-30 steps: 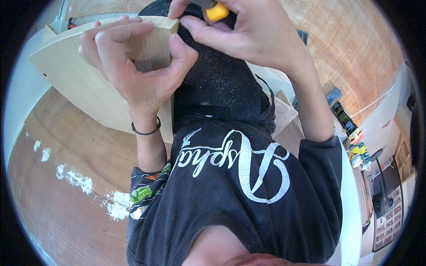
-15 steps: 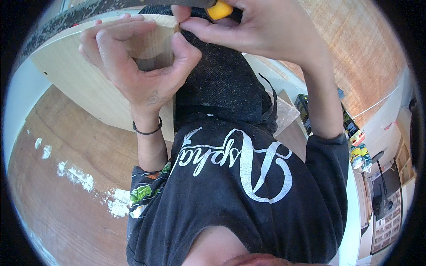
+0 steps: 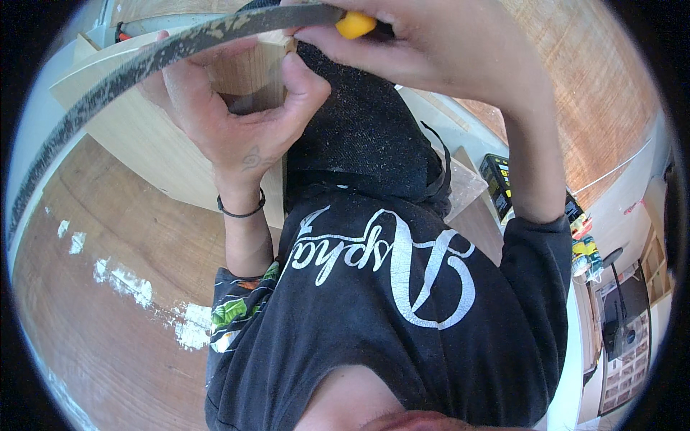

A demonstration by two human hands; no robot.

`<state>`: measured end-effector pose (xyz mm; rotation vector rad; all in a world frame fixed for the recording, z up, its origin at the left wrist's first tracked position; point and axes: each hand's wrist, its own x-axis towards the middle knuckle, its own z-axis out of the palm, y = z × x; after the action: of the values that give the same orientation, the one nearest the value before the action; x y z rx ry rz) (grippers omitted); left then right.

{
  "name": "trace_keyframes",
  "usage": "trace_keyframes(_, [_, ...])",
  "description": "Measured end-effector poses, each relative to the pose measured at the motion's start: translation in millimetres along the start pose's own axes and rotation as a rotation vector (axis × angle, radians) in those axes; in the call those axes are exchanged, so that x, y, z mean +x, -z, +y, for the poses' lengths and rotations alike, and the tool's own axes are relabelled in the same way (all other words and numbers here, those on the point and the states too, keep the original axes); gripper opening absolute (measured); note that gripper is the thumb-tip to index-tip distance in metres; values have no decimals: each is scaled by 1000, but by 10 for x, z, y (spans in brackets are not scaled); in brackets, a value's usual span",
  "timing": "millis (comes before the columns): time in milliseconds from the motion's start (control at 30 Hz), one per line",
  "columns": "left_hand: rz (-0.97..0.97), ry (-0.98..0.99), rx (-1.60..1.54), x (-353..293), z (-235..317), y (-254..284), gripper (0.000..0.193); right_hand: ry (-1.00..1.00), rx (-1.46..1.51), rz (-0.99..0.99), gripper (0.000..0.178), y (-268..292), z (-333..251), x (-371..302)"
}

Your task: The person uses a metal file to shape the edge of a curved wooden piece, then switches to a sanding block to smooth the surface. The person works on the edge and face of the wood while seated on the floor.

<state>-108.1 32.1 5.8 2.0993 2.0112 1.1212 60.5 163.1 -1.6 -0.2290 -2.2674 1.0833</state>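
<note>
Left hand: At 10 o'clock from frame centre, the left hand [image 3: 248, 136] curls fingers and thumb around the end of a pale wooden panel [image 3: 165, 151], a black wristband [image 3: 243, 210] at the wrist.
Right hand: At 1 o'clock, the right hand [image 3: 438, 57] holds a file-like metal tool [image 3: 176, 47] by its yellow-ended handle [image 3: 356, 26], mostly hidden in the grip.
Metal tool: Long and dark, it sweeps from 12 o'clock toward 9, crossing before the left fingers; contact with the wood cannot be told.
Panel: At 10 o'clock, its corner sits near the right fingertips.
Clothing: Pale specks dot the dark trousers [image 3: 345, 129] at 12 o'clock.
Workspace: White-patched brown plywood [image 3: 129, 237] spreads at 8 o'clock.
</note>
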Motion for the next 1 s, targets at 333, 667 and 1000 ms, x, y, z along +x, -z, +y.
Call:
trace_keyframes(333, [-51,-105,71,15,-78,19,59,59,-228,-32,20,-75,29,40])
trace_keyframes(667, [-69,-76,158,36,-91,31,47,-74,90,121,16,-177,9,-94])
trace_keyframes(1000, [46,-55,-10,4,-164,-66,46,103,-158,-59,14,49,-101,128])
